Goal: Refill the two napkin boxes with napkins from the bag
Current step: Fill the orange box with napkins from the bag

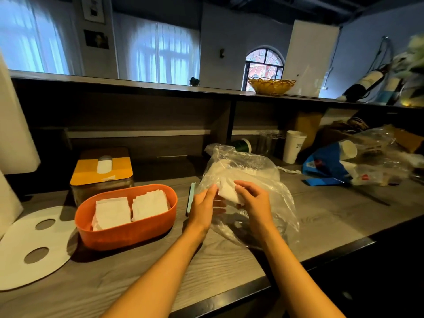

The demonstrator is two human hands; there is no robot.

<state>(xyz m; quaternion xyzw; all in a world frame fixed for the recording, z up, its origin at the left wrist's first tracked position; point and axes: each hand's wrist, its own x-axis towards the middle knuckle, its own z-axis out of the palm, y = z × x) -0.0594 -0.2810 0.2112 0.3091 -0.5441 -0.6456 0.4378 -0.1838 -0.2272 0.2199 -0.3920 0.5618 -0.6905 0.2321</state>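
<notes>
A clear plastic bag (247, 166) with white napkins inside lies on the wooden counter, centre right. My right hand (252, 198) grips a wad of white napkins (228, 191) at the bag's mouth. My left hand (205, 207) touches the same wad and the bag's edge with straight fingers. To the left stands an open orange napkin box (128, 232) that holds two stacks of white napkins (130, 208). Behind it is a second napkin box (101, 171) with a yellow lid and a napkin sticking out of its slot.
A white oval lid (20, 253) with two holes lies at the far left. A thin teal object (190, 198) lies between orange box and bag. White paper cups (293, 145), a blue bag (325, 166) and crumpled plastic crowd the right. The counter's front edge runs diagonally below my arms.
</notes>
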